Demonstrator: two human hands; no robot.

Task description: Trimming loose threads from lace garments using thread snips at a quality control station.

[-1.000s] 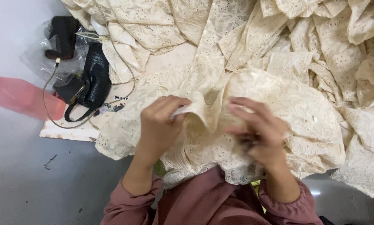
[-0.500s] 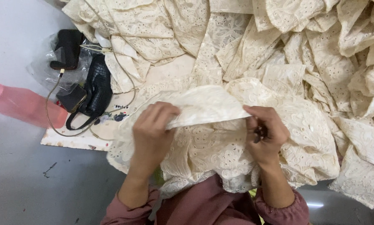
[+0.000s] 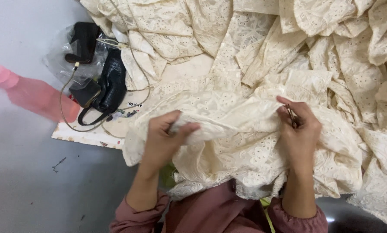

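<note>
Spreading across the grey floor, the heap of cream eyelet fabric is lying behind a piece now being pulled out wider than a second ago. The left hand is pinching that stretched piece; the right hand is gripping its other edge alongside a small dark tool.

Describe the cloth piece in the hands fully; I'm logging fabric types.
The cloth is cream cotton-like eyelet lace with punched floral holes. It is stretched in a soft fold between the left hand, which pinches one end, and the right hand, which grips the other along with a small dark tool. It lies over the lap, on a heap of similar pieces.
</note>
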